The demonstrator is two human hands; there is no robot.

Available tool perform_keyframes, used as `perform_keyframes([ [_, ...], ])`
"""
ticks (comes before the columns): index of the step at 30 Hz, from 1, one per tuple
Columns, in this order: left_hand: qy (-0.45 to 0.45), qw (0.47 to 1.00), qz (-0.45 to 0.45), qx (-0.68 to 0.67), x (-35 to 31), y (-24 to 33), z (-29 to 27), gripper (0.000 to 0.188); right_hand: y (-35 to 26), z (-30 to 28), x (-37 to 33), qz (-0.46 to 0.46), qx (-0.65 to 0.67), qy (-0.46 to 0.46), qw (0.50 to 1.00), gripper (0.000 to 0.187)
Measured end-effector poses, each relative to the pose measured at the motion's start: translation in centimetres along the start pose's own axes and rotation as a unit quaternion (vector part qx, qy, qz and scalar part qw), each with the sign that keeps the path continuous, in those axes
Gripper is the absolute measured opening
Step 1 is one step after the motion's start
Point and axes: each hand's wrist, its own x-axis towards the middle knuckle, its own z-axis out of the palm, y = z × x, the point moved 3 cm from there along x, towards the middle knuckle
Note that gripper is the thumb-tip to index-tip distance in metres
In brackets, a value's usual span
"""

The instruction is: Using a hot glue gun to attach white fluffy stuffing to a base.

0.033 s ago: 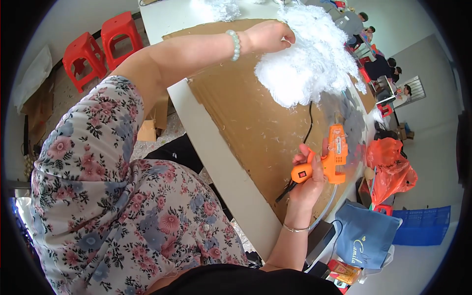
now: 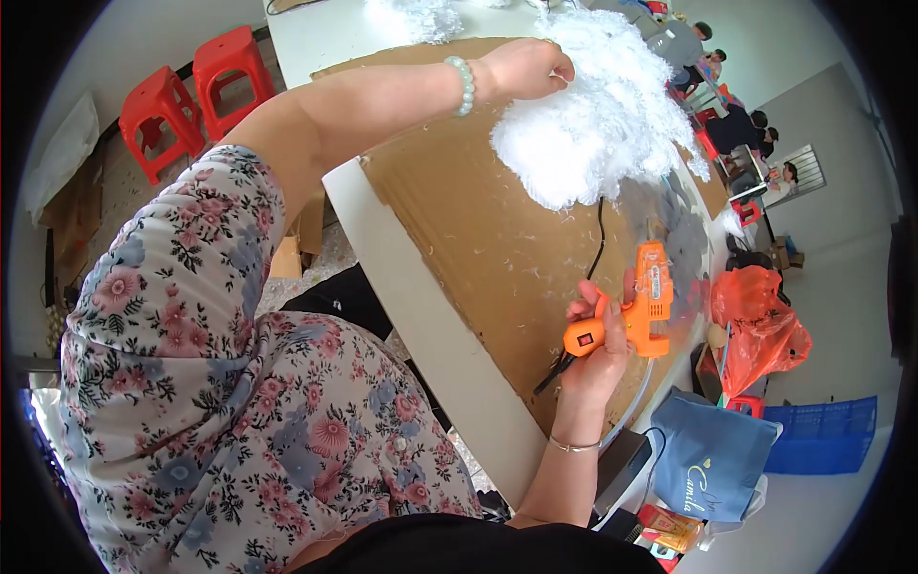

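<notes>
My right hand [image 2: 598, 356] is wrapped round the handle of an orange hot glue gun [image 2: 654, 287], whose metal nozzle points toward the far side. A clear glue stick [image 2: 639, 402] trails from its back end. My left hand [image 2: 528, 69], with a beaded bracelet at the wrist, reaches across to the edge of a heap of fluffy white fibre strands [image 2: 612, 105]. Its fingers are curled in a pinch, and what lies between them is too small to make out. Under the heap is a brown cardboard sheet [image 2: 478, 258] with loose white wisps on it.
A white table [image 2: 406, 287] carries the cardboard. Two red stools [image 2: 232, 81] stand at the left. On the right are a red plastic bag [image 2: 755, 325], a blue bag [image 2: 712, 454] and a blue crate [image 2: 822, 435]. Several people sit at tables in the far right background. A black cord [image 2: 601, 239] runs over the cardboard.
</notes>
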Motion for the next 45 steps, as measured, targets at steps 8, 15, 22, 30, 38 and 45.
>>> perform_keyframes([
  [8, -0.003, 0.997, 0.022, 0.072, 10.4, -1.3, 6.1, 0.025, -0.7, -0.2, 3.9, 0.021, 0.010, 0.013, 1.000, 0.055],
  [15, 0.073, 0.992, 0.004, -0.106, 16.7, -4.9, 11.2, 0.025, 0.3, -3.0, 4.9, 0.055, 0.052, 0.003, 0.997, 0.061],
  [22, 0.222, 0.910, -0.135, -0.323, 17.6, -6.0, 5.1, 0.019, 0.2, -3.6, 7.0, 0.081, 0.103, -0.044, 0.990, 0.064],
  [30, 0.203, 0.861, -0.186, -0.427, 7.3, -6.4, -3.0, 0.013, 0.8, -1.7, 2.3, 0.080, 0.099, -0.053, 0.990, 0.065],
  [38, -0.002, 0.970, -0.031, -0.240, -7.7, 4.8, -1.2, 0.024, 1.4, -4.0, 0.9, 0.028, 0.083, -0.018, 0.996, 0.066],
  [45, -0.276, 0.939, 0.141, -0.148, -15.3, 7.3, 4.9, 0.034, 2.1, -4.9, 3.4, -0.002, 0.090, -0.025, 0.996, 0.065],
])
